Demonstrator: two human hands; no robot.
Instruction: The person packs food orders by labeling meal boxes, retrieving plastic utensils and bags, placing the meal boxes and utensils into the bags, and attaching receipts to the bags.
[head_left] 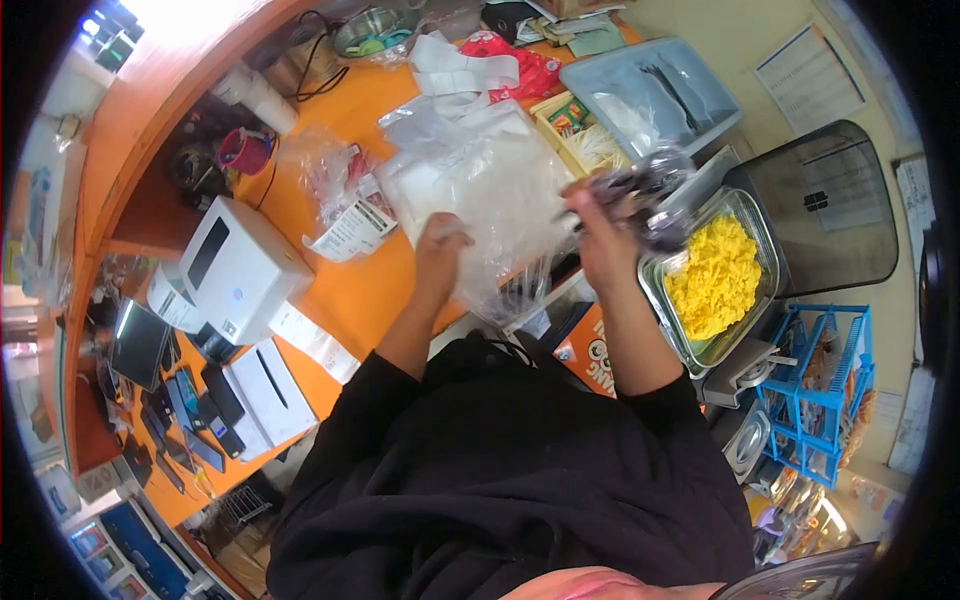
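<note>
Over the orange table, my right hand (606, 236) is closed round a bundle of dark items in clear plastic (662, 205). The bundle is smeared by motion, so its exact kind does not show. My left hand (441, 258) has its fingers curled in at the near left edge of a pile of clear plastic bags (505, 185). Whatever those fingers may pinch is too small to make out. The pile lies between both hands, and its loose plastic hangs over the table's front edge. Beyond my right hand, a glass dish (775, 265) holds yellow food (715, 278).
Left of the pile lie a plastic packet with a printed label (352, 228) and a white label printer (240, 268). At the back right are a blue-grey tray (715, 85) and a yellow box (560, 135). A blue wire rack (815, 395) stands at right.
</note>
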